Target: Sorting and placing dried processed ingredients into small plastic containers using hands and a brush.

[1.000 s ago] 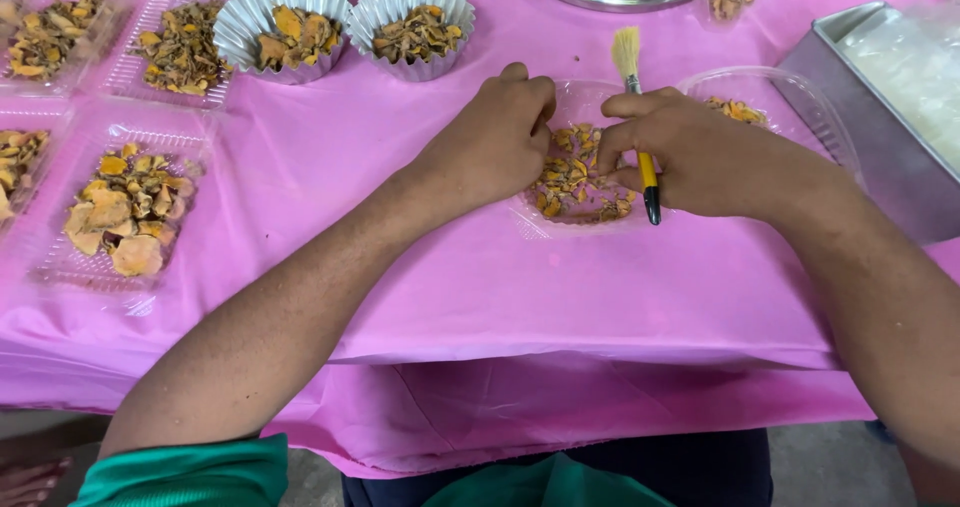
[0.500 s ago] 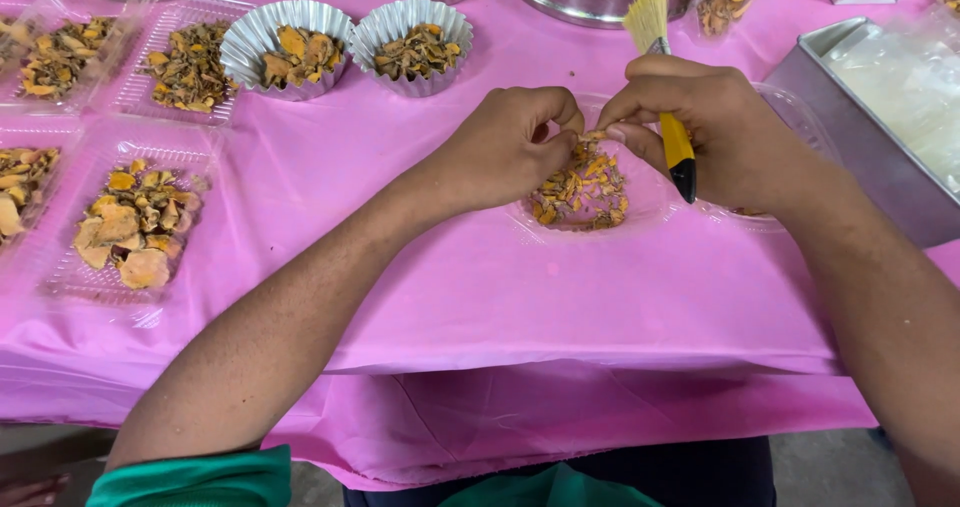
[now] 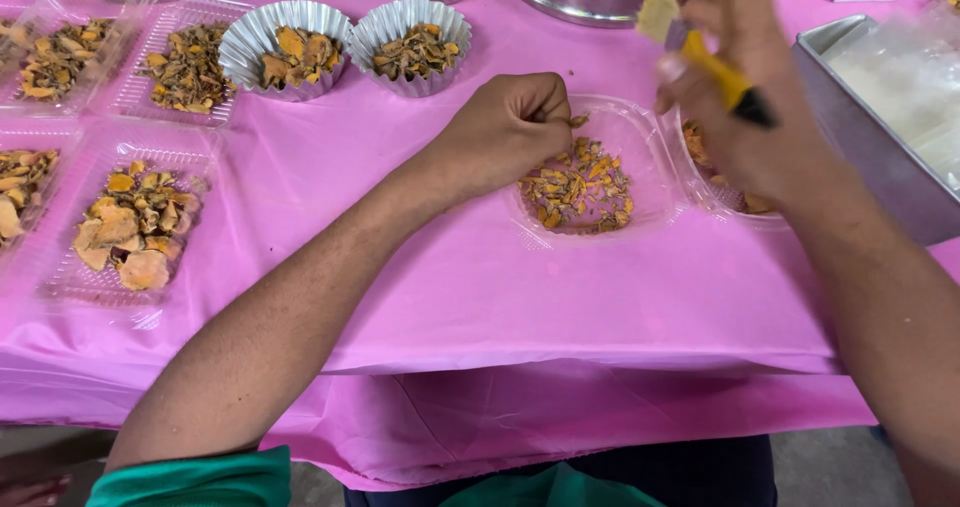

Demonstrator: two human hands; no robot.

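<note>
Seen from above, looking down on a table covered in a pink plastic cloth (image 3: pixel 480 297). Left hand (image 3: pixel 505 132) curled into a loose fist at the near-left rim of a clear plastic tray (image 3: pixel 650 147), fingertips pinched together on what looks like a small orange-brown piece; too small to tell for certain. Inside that tray, a scatter of dried orange and brown chips (image 3: pixel 578 189), lying just right of the left hand. Right hand (image 3: pixel 745 87) raised above and to the right of the tray, blurred, fingers clenched around a small brush (image 3: pixel 700 52) with a yellow handle, a dark tip and pale bristles pointing up and away. Under the right hand, a second clear tray (image 3: pixel 715 192) with a few orange pieces, touching the first tray's right edge. Far right, a grey metal pan (image 3: pixel 870 157) holding something white. Along the top edge, the curved rim of a large steel pot (image 3: pixel 580 2). Upper middle, two fluted foil cups (image 3: pixel 290 47) side by side, filled with the same dried pieces. To the left, several more clear trays (image 3: pixel 125 227) of larger orange slices, well apart from both hands. At the bottom, green sleeves (image 3: pixel 190 477).
</note>
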